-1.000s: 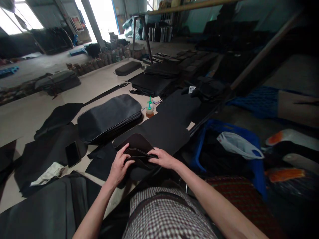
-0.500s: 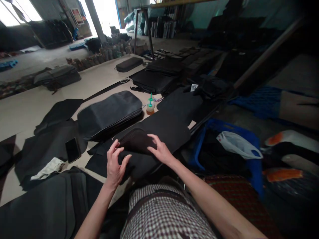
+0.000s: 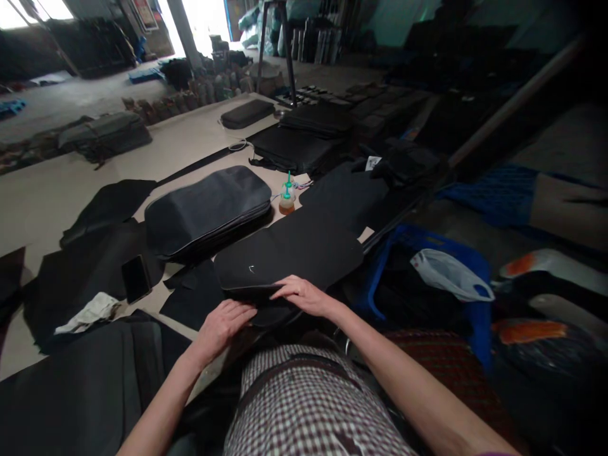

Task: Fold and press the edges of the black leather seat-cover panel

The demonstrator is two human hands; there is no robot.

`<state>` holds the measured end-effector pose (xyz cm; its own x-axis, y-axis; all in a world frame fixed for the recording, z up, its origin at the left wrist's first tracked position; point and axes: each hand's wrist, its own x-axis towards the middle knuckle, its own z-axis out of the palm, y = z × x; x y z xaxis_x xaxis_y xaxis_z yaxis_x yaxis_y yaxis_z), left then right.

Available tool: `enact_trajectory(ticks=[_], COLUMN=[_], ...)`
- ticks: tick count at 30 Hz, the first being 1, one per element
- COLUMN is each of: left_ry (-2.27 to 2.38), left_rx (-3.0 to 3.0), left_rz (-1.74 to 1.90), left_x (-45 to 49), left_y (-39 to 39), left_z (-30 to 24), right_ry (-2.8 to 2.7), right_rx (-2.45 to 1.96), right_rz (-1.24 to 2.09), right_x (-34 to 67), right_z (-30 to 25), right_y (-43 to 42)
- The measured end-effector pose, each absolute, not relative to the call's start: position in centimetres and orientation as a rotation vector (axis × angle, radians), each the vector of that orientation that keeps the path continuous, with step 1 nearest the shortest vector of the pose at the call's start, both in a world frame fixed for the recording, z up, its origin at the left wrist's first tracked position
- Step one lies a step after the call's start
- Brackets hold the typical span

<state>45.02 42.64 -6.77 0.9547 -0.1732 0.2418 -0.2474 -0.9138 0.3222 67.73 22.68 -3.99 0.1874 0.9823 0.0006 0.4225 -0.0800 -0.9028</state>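
Note:
A black sheet with rounded corners [image 3: 294, 247], like leather or thick cloth, lies in front of me, its near edge lifted off the dark layers beneath. A small white mark shows near its left end. My right hand [image 3: 306, 296] has its fingers closed on that near edge, thumb side toward the middle. Lower and to the left, my left hand [image 3: 227, 326] is closed at the sheet's left front, its fingers curled together over dark material; the fingertips are partly lost in shadow.
Beyond the sheet are a thick stack of black panels [image 3: 209, 206] and small bottles with green nozzles [image 3: 287, 201]. On the left lie a phone [image 3: 136, 278], a crumpled white cloth [image 3: 90, 313] and more dark panels [image 3: 71, 392]. A blue crate [image 3: 380, 272] with a plastic bag stands right.
The sheet's near edge was folded back, with both hands spread apart over it; now it lies flatter toward me. Both hands have closed at its near edge, the left one moving lower.

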Motion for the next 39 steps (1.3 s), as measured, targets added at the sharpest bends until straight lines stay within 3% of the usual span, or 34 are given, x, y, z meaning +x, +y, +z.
enact_trajectory(ticks=[3, 11, 26, 39], left_ry=[-0.216, -0.052, -0.064, -0.053], left_rx=[2.682, 2.561, 2.551, 2.499], left_rz=[0.356, 0.290, 0.439, 0.370], left_x=[45.7, 48.0, 47.3, 48.2], left_y=[42.6, 42.8, 42.3, 42.6], left_z=[-6.0, -4.6, -5.0, -4.5], right_ry=[-1.368, -1.350, -1.231, -1.449], right_rx=[-1.697, -1.649, -1.753, -1.752], right_rz=[0.826, 1.125, 0.826, 1.055], right_x=[67.9, 69.9, 68.2, 69.2], right_z=[-3.8, -2.2, -4.3, -3.4], right_y=[22.7, 22.4, 23.0, 21.9])
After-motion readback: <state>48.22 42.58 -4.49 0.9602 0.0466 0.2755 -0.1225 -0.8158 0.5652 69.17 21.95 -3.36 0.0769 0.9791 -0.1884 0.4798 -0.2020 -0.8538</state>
